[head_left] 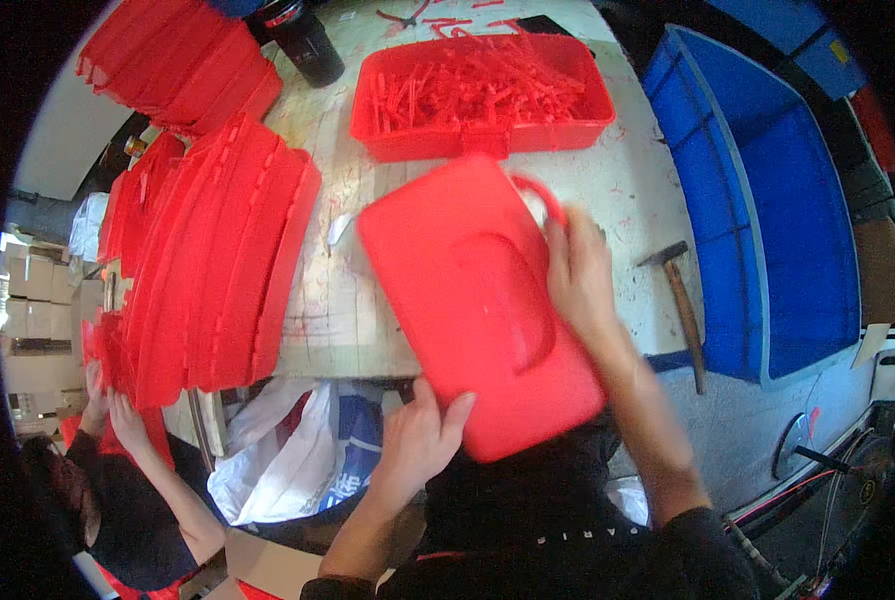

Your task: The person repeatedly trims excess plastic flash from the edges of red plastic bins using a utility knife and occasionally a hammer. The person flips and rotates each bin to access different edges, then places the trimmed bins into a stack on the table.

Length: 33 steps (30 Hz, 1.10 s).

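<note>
A red plastic case (457, 290) with a raised curved shape on its face is tilted over the near edge of the table, in front of my body. My left hand (422, 435) holds its lower left edge, with the thumb lying on the case. At the upper right side, beside the case's curved red handle (540, 195), my right hand (579, 270) is closed on the edge. Its fingertips are partly hidden. Just beyond the case, a red open box (482, 142) holds many thin red plastic scraps (477, 90).
Stacked red cases (227, 260) stand on the left; more red parts (172, 60) lie behind. A black cup (305, 45) is at the back. A hammer (682, 310) lies right, beside a blue crate (757, 230). A co-worker's hands (117, 410) touch red parts at far left.
</note>
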Tool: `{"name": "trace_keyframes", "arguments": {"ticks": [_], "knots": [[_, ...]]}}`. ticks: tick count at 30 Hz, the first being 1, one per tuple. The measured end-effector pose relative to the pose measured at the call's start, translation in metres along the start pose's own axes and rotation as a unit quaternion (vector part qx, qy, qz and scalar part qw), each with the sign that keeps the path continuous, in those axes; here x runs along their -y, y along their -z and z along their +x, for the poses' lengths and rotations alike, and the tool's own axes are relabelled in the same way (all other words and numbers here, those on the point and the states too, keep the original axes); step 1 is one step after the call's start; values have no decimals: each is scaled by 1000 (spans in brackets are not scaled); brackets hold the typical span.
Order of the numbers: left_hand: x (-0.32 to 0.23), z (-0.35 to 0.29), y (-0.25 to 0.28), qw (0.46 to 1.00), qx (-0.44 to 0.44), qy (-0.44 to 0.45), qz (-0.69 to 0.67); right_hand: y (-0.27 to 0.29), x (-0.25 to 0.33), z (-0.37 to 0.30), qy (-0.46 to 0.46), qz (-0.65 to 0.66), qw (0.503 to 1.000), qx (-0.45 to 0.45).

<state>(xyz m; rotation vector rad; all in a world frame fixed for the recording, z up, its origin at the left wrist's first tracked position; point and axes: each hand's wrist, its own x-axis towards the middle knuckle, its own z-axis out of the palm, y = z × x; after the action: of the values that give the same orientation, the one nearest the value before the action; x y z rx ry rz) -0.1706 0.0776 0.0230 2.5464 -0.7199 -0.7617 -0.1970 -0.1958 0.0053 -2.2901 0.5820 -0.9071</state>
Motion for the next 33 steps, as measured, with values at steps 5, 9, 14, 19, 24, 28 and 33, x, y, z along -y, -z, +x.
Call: {"name": "trace_keyframes", "arguments": {"ticks": [5,9,14,19,24,28,33], "knots": [[5,28,61,985,-165,-38,-41,64,39,15,-185,321,927,57],[-3,146,107,898,-381,-204,80,34,66,7,-256,239,911,217],[-15,216,98,964,-205,-165,-36,1,72,10,-269,129,906,302],[-21,214,92,970,-201,-132,19,-4,77,-6,-251,71,931,257],[-25,218,81,963,-201,-180,8,-11,81,-15,-277,52,941,187],[-21,220,81,961,-201,-188,21,-6,80,-22,-316,100,930,158],[-18,216,91,963,-145,-226,3,4,74,-28,-373,172,904,119]]}}
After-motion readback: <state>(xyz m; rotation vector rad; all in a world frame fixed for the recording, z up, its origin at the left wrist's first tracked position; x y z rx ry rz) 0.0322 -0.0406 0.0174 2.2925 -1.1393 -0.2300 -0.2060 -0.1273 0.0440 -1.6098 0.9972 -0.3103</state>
